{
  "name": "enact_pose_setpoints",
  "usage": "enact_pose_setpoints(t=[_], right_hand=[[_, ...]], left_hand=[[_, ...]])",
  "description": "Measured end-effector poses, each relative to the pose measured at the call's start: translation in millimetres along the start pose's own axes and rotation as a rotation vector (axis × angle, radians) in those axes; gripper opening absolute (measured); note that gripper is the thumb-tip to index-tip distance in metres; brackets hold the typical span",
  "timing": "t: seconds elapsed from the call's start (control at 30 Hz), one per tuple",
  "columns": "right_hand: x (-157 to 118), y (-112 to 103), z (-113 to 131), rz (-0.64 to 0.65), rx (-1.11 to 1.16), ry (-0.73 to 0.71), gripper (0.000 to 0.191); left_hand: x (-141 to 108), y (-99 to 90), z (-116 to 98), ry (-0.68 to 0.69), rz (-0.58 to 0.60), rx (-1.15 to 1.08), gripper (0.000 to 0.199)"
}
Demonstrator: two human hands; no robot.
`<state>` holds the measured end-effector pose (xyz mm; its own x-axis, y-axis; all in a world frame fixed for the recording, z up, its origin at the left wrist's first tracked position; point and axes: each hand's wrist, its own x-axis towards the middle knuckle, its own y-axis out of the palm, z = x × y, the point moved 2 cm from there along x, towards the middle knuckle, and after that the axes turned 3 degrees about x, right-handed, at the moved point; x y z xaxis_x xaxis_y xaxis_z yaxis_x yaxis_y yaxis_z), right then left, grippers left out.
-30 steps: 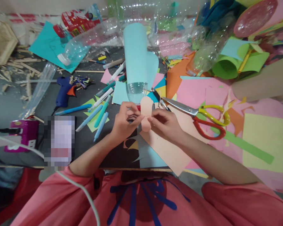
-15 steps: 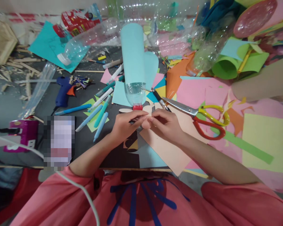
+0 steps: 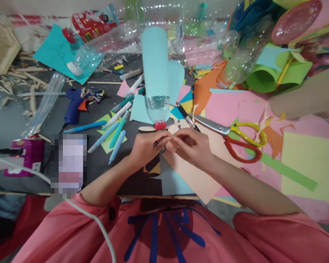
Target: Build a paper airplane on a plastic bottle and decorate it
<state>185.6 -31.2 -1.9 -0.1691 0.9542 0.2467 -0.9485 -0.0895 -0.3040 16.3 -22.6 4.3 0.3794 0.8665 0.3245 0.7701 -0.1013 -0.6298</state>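
Note:
Between my two hands is a small peach paper cutout [image 3: 171, 145] with rounded lobes, pinched from both sides. My left hand [image 3: 146, 147] has its fingers closed on the cutout's left side; a dark bit shows by its fingertips. Thumb and forefinger of my right hand [image 3: 193, 145] grip the other side. Just beyond lies a clear plastic bottle [image 3: 157, 104] with a red cap, wrapped in light blue paper [image 3: 155, 60]. A peach sheet [image 3: 205, 182] lies under my right hand. Scissors [image 3: 227, 133] with yellow and red handles rest to the right, beside a black pen [image 3: 186, 115].
Several markers [image 3: 117, 135], a blue glue gun [image 3: 74, 106] and a phone [image 3: 70, 164] lie on the left. Clear bottles [image 3: 109, 42] line the back. Pink paper [image 3: 230, 104] and a green strip [image 3: 287, 170] cover the right. Another person's arm [image 3: 304, 96] reaches in at right.
The fingers have shifted slightly around the peach cutout, and more of its upper lobe shows above them. A thin paper scrap now stands up near the pen. Everything else looks the same.

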Motion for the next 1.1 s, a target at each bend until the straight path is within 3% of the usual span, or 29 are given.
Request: enact_pose_setpoints(t=[0.2, 0.33, 0.6, 0.73, 0.97, 1.1], right_hand=[[0, -3, 4, 0.003, -0.053, -0.074, 0.015], [2, -5, 5, -0.002, -0.016, -0.023, 0.015], [4, -1, 0, -0.06, 0.128, 0.077, 0.011], [5, -1, -2, -0.001, 0.124, 0.164, 0.016], [5, -1, -4, 0.015, 0.192, 0.188, 0.013], [5, -2, -6, -0.017, 0.23, 0.194, 0.013]], left_hand=[[1, 1.5, -1, -0.051, 0.004, -0.125, 0.01], [1, 2.8, 1, -0.146, -0.043, -0.244, 0.006], [3, -0.7, 2, -0.185, -0.075, -0.236, 0.011], [4, -1.3, 4, -0.238, -0.114, -0.26, 0.011], [4, 0.7, 4, -0.248, -0.115, -0.301, 0.007], [4, 1.6, 4, -0.286, -0.047, -0.369, 0.012]])
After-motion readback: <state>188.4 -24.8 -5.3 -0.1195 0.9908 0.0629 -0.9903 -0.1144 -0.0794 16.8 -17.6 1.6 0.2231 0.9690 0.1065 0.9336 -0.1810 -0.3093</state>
